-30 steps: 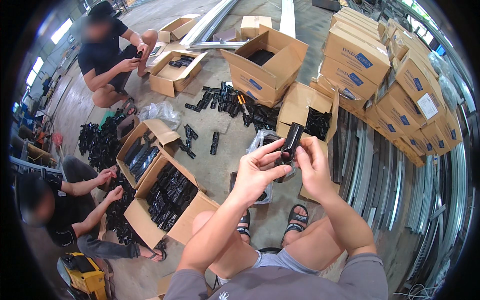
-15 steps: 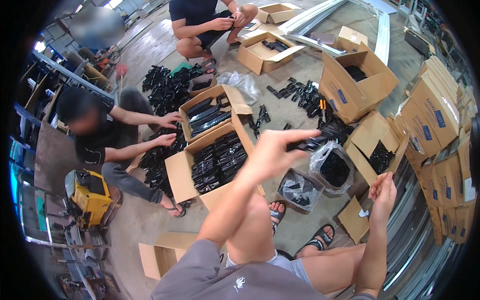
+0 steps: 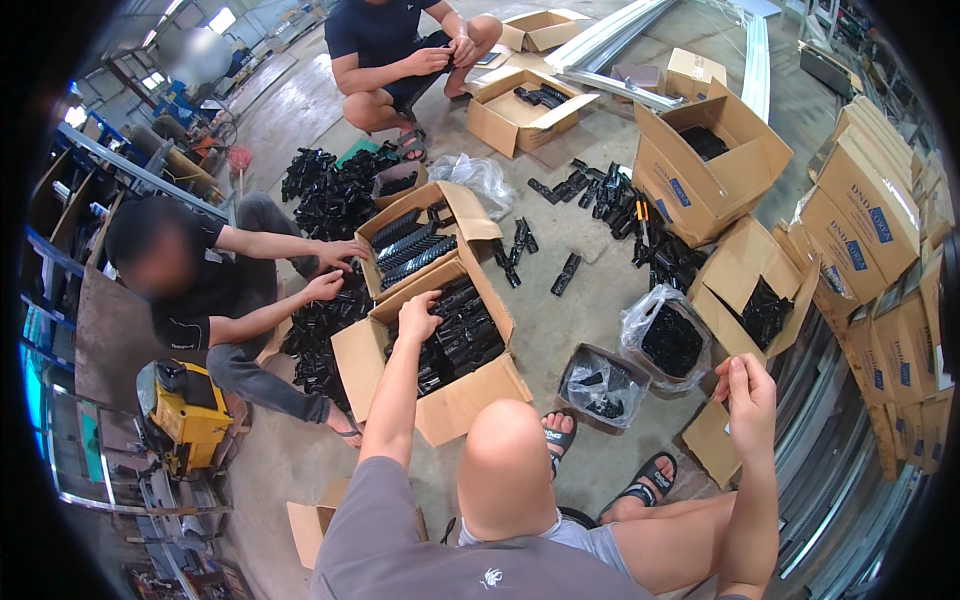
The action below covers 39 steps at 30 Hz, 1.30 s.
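My left hand reaches over the left side of an open carton packed with rows of black plastic parts. Its fingers are bent closed against the parts; what they hold, if anything, is hidden. Raised above my right knee, my right hand has its fingers drawn together, and I cannot make out anything in them. Closest to it are a carton with black pieces inside and a loose cardboard flap. Two plastic-lined containers of small black pieces stand ahead of my feet.
A co-worker's hands are beside a second carton of black parts at left. Another person squats at the back. Black parts lie heaped on the floor. Stacked cartons and metal profiles line the right.
My left hand has swung left and forward from above the floor into the parts carton, its spread fingers now bent. My right hand has risen slightly toward upright.
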Available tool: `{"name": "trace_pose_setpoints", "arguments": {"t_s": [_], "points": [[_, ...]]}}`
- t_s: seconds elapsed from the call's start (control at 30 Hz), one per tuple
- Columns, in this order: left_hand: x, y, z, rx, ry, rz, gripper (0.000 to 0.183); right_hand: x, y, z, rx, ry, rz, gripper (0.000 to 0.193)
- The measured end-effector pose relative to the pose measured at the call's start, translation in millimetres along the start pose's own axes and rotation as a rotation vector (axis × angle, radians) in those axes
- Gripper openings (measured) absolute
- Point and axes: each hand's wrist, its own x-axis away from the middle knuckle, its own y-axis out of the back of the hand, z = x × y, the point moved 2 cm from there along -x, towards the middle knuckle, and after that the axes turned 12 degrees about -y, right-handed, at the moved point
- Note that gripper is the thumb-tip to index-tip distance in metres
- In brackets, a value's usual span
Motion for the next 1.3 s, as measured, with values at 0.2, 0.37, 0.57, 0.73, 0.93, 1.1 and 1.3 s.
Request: {"name": "trace_pose_setpoints", "arguments": {"t_s": [0.2,0.37,0.57,0.73,0.93,1.1,1.3], "points": [[-24.6,-7.9,-0.6,0.245,-0.012,-0.347,0.058,-1.5,-3.7,-2.5,-0.014,-0.017,-0.024,0.030],[-21.5,4.9,-40.5,0.424,-0.099,-0.460,0.030,-11.6,-6.4,-8.9,0.140,-0.103,-0.002,0.025],[22.1,-15.8,-157.3,0.627,-0.247,-0.316,0.017,-80.1,-32.4,-90.7,0.516,-0.167,0.197,0.028],[1.2,-77.4,-247.5,0.509,-0.411,0.097,0.027,-148.2,-39.5,-195.9,1.137,-0.056,0.221,0.024],[-96.5,-195.4,-210.2,-0.040,-0.140,0.317,0.058,-187.5,-61.1,-257.0,1.076,-0.358,-0.038,0.024],[-138.5,-240.7,-191.5,-0.125,0.010,0.300,0.054,-178.2,-75.2,-281.4,1.065,-0.254,-0.075,0.023],[-154.5,-289.6,-143.7,-0.172,0.058,0.217,0.052,-176.8,-85.2,-285.5,1.062,-0.166,-0.131,0.020]]}}
